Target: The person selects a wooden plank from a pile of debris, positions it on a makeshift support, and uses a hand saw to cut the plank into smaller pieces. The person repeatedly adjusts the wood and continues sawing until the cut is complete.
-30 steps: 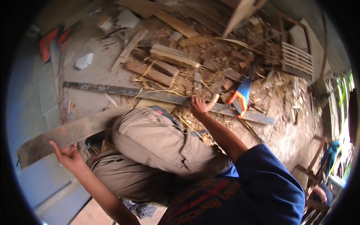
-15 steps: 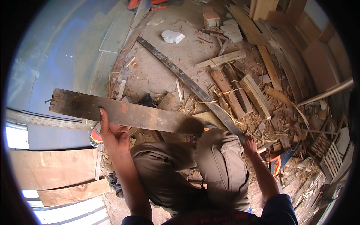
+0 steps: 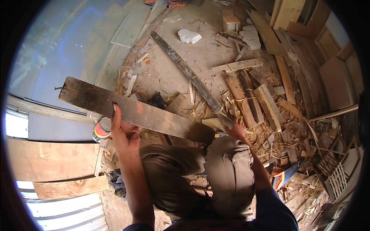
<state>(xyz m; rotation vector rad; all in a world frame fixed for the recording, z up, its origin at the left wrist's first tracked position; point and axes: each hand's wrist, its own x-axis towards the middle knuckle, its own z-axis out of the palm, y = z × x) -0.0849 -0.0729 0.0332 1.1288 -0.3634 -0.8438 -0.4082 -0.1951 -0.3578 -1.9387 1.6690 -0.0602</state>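
My left hand (image 3: 126, 134) is closed around the lower edge of a broad, weathered wooden plank (image 3: 127, 107), its thumb on the plank's face. A nail (image 3: 58, 88) sticks out of the far left end, and the other end reaches my knees. Beyond my right knee, my right hand (image 3: 236, 130) has its fingers spread at the near end of a long dark wooden beam (image 3: 185, 69). The beam slants away over the floor to the upper left. Whether my palm touches it cannot be made out.
Short timber pieces (image 3: 252, 98) and straw lie right of the beam. A handsaw (image 3: 285, 175) rests by my right leg, and a labelled can (image 3: 102, 129) stands at left. A white chunk (image 3: 189, 36) sits farther off. Boards (image 3: 50, 159) lie at lower left.
My right hand has moved left and forward, and its fingers have spread at the beam's end, which looks lower. The plank in my left hand has tilted slightly. The view has shifted.
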